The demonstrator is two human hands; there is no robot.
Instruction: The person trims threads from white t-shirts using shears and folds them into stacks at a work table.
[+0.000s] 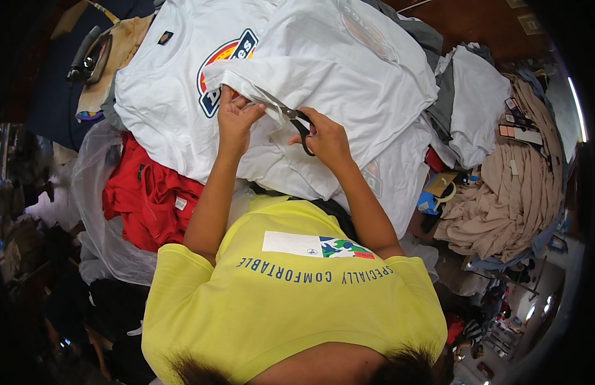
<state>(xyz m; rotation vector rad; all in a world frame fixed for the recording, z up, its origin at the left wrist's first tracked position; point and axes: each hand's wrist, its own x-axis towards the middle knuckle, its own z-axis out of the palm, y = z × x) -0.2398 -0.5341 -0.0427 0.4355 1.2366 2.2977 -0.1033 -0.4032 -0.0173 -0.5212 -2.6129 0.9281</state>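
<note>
Left fingers point(227, 96) pinch white cloth point(304, 80) beside scissors point(289, 113).

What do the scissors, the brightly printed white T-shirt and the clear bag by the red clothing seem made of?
Scissors: likely steel blades, given the grey metallic look; smooth black handles, probably plastic.
White T-shirt: matte, soft folds suggest cotton knit; a blend is possible.
Clear bag: apparently thin plastic film, from its see-through, crinkled, shiny surface.
</note>
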